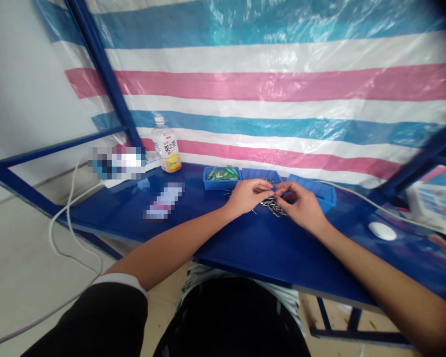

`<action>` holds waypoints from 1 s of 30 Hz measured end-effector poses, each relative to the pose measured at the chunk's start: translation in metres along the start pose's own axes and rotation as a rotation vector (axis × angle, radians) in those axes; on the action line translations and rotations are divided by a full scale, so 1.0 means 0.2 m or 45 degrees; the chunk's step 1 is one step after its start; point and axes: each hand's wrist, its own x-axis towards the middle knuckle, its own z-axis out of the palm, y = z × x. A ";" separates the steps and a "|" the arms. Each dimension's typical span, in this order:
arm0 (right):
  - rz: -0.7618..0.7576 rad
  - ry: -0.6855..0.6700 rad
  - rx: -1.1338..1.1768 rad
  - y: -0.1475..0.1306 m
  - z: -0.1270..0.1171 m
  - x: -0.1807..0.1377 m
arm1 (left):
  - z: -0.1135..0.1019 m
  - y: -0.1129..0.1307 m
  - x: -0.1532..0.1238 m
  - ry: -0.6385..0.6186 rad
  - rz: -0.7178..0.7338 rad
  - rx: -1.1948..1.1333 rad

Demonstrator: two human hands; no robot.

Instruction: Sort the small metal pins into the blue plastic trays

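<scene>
Both hands have fingers and thumb curled in close, the tips of the left hand (247, 196) and the right hand (303, 206) meeting or almost meeting; whether anything small is pinched between them cannot be told, as the fingers hide it.

From the head camera, the hands are over the blue worktop (241, 243), nearer its back edge than its front edge. Thin metal pieces (274, 208) lie in a loose heap below and between them, with one stray piece toward the front edge and a few just beyond the left hand, toward the left end.

Three blue containers line the back edge. The left tray (223, 185) holds green pieces (225, 173); the middle tray (260, 172), partly behind the left hand, has small contents too fine to make out; the right tray (327, 200) is partly covered by the right hand.

Near the back left corner a bottle (167, 151) with a yellow-printed label stands upright. A blurred-out flat item (165, 201) lies between it and the front edge. Toward the right end rests a white rounded object (382, 231), with a pale cable (371, 204) running behind it. Striped sheeting (267, 84) hangs along the back edge.
</scene>
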 end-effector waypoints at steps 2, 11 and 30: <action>-0.020 -0.014 -0.016 0.00 0.00 0.00 | 0.00 0.00 0.00 -0.022 -0.034 -0.034; -0.106 -0.062 -0.156 -0.04 -0.03 0.00 | 0.01 0.01 -0.03 -0.135 -0.074 0.100; 0.078 -0.097 0.040 0.02 -0.02 0.00 | -0.02 -0.02 0.01 0.017 -0.063 -0.007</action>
